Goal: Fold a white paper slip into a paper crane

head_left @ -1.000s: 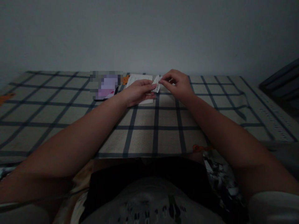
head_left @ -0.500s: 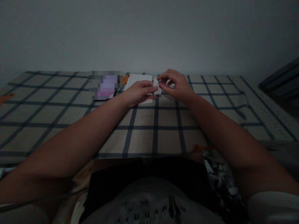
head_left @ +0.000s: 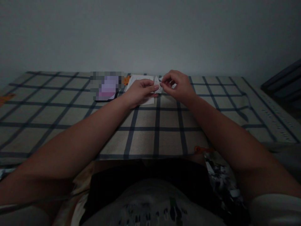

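A small piece of folded white paper with dark marks is raised over the table, its top coming to a point. My left hand pinches it from the left between thumb and fingers. From the right, my right hand has its thumb and index finger pressed together at the paper's right edge; the other fingers are curled. Beneath and behind my left hand lie white printed sheets, partly covered by that hand.
A phone with a lit purplish screen, partly pixelated, lies left of the sheets. A checked cloth covers the table, which meets a plain wall at the back. Dark slatted furniture stands at the right.
My right fingers have closed into a pinch at the paper's right edge. My left fingers have shifted slightly, and the paper is turned a little.
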The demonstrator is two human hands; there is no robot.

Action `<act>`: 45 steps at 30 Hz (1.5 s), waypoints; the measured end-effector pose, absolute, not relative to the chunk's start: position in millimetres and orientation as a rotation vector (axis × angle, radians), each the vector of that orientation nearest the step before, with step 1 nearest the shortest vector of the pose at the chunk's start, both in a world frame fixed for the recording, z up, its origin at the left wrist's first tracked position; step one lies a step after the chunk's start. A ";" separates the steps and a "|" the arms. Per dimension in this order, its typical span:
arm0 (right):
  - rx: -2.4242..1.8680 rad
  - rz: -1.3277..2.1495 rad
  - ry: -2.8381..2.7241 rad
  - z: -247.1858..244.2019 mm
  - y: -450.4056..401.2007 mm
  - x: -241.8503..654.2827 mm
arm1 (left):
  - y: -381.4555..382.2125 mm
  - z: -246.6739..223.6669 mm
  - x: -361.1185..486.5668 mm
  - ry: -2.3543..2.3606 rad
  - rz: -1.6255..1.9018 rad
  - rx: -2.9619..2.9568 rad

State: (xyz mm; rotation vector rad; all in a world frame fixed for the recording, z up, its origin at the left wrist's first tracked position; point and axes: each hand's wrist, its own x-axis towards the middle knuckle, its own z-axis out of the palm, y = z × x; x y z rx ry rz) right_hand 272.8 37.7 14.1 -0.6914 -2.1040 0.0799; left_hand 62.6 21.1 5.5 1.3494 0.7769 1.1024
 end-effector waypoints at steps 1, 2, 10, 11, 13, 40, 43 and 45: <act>-0.696 0.072 -2.095 14.2 37.3 272.4 | 21.0 5.9 62.6 0.797 1.112 1.358; -0.699 0.068 -2.090 14.2 36.9 272.2 | 20.9 6.6 62.7 0.816 1.118 1.364; -0.677 0.086 -2.124 13.9 37.3 272.2 | 17.6 10.5 63.4 0.773 1.075 1.318; -0.671 0.081 -2.129 13.8 37.6 272.2 | 17.6 10.0 63.4 0.757 1.069 1.322; -0.655 0.061 -2.137 13.5 38.3 272.3 | 18.6 8.2 63.1 0.730 1.065 1.335; -0.661 0.147 -2.040 11.8 37.2 266.6 | 29.5 -0.8 59.2 0.840 1.360 1.795; -0.666 0.134 -2.046 11.0 37.5 266.5 | 29.5 -1.4 58.6 0.860 1.367 1.831; -0.659 0.131 -2.050 10.6 38.0 266.8 | 29.5 -1.5 58.4 0.880 1.376 1.853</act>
